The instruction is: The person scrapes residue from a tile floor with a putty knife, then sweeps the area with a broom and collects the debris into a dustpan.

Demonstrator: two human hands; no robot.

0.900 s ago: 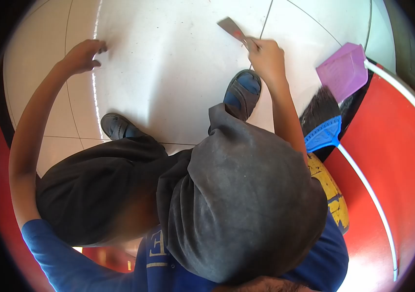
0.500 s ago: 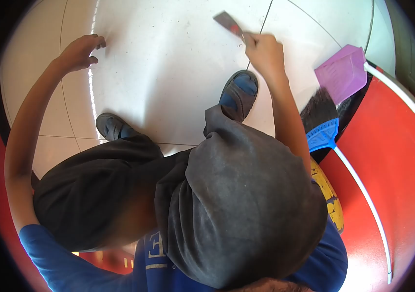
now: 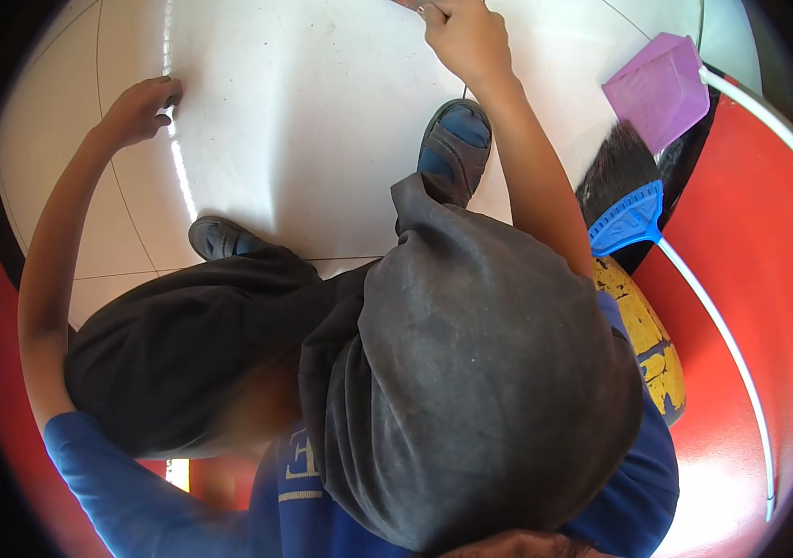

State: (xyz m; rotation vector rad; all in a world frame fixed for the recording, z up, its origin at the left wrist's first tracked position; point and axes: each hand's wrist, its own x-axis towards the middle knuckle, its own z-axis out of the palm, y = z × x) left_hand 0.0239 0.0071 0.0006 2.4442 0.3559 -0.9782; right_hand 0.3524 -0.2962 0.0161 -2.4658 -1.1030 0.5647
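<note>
My right hand [image 3: 471, 42] is closed around the handle of a scraper [image 3: 407, 4] at the top edge of the view; most of its blade is out of frame. Over the pale tiled floor [image 3: 313, 139], on the left, hovers my left hand [image 3: 140, 112], its fingers curled and close together near a bright streak of light. Whether anything small is between those fingertips is hidden.
A purple dustpan [image 3: 659, 93] lies at the right, beside a broom with dark bristles and a blue head [image 3: 629, 219]. Their pale handles cross a red surface [image 3: 740, 242]. A worn yellow object [image 3: 647, 344] sits by my right side. My sandalled feet rest on the tiles.
My right hand has moved up with the scraper, whose blade has mostly left the view. My left hand has shifted slightly left and down. The view has moved slightly.
</note>
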